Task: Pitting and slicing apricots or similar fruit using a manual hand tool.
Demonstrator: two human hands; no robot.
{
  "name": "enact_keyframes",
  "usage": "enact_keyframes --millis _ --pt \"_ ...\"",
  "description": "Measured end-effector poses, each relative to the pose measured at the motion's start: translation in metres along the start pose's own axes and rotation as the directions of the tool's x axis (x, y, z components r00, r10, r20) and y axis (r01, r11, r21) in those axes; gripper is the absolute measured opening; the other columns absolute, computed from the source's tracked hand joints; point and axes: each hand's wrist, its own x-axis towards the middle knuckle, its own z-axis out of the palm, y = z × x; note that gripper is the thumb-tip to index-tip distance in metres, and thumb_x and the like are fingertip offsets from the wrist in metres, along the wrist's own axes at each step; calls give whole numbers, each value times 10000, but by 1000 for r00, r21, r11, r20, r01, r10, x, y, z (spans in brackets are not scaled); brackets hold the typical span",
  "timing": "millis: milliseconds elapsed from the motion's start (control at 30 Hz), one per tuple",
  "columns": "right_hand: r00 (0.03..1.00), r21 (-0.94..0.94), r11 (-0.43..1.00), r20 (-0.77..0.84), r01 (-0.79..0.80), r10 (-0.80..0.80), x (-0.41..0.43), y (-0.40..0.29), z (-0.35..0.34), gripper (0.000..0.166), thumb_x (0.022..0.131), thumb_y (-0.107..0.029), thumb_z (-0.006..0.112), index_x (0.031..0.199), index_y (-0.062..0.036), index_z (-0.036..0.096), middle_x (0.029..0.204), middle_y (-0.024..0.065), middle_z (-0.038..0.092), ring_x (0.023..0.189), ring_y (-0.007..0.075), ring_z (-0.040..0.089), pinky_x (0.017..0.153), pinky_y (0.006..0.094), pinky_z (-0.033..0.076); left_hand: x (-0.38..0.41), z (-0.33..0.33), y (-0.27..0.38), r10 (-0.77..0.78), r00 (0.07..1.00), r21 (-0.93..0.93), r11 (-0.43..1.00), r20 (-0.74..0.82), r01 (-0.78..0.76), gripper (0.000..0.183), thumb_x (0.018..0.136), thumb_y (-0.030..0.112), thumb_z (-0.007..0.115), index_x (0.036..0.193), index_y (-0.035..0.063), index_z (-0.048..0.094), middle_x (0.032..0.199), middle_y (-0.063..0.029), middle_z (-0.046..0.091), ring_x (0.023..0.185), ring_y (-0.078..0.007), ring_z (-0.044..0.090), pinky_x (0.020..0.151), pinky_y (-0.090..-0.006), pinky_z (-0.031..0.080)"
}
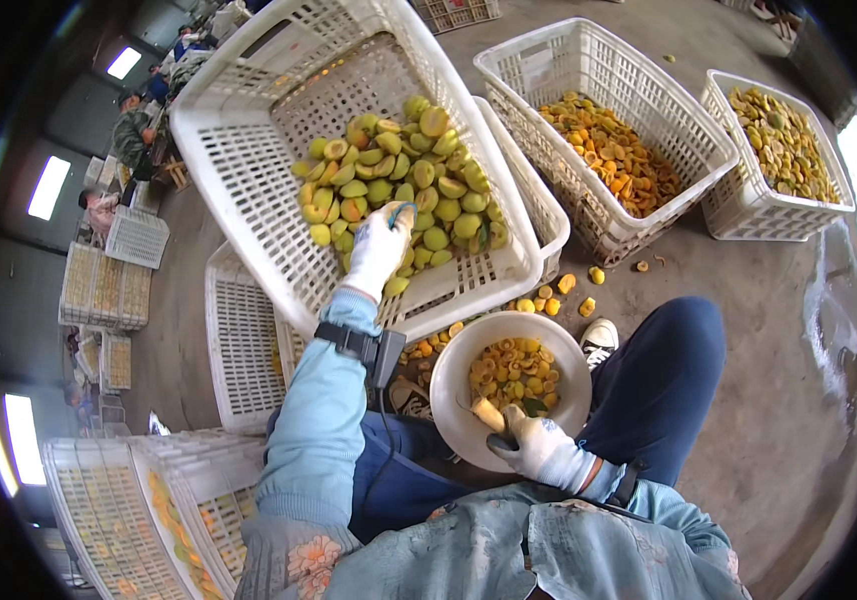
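My left hand (383,247), in a white glove, reaches into a tilted white plastic crate (237,157) of green fruit halves (391,169), apricot- or plum-like. Its fingertips touch the pile; whether they hold a piece is hidden. My right hand (545,448), gloved in white with dark fingertips, grips a short tool with a pale, stubby handle (488,415). A thin wire-like end seems to show at its tip. The tool is over the near side of a round metal bowl (452,375) between my legs. Yellow-orange fruit pieces (511,367) and a green leaf (533,406) lie in the bowl.
On the right stand a crate of orange fruit pieces (608,154) and a crate of yellow-green pieces (781,142). Scattered fruit (553,306) lies on the concrete floor by my shoe (599,341). More crates (98,510) stand at left. People (132,135) sit farther back.
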Motion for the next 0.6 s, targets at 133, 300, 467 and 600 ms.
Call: enact_keyframes --millis 133,300,467,600 --pt "997 2 999 67 -43 42 6 0 -9 382 856 -358 556 1000 -21 448 718 216 613 723 389 625 645 464 492 51 26 -4 -93 989 89 993 111 83 492 848 417 538 1210 83 553 1100 -193 614 1022 -337 588 867 -399 463" --pt "987 13 997 143 -80 77 10 3 -10 404 856 -374 548 1019 -17 451 786 224 626 763 389 626 678 466 490 61 42 15 -254 957 308 930 139 202 690 806 432 593 1386 149 351 1292 -141 516 1171 -288 510 969 -380 410" --pt "984 35 996 160 -87 80 6 -2 -14 409 854 -372 552 1029 -14 462 826 236 626 793 400 619 693 466 485 48 52 16 -229 966 394 904 117 167 620 714 458 689 1225 151 520 1190 -186 547 1103 -316 533 940 -385 426" --pt "986 29 999 164 -45 40 1 -7 -11 408 849 -365 562 1033 -11 480 849 245 622 857 396 607 741 455 469 24 57 -23 -89 993 -89 993 -73 82 519 697 326 759 1114 79 573 1026 -132 590 893 -256 594 717 -338 507"
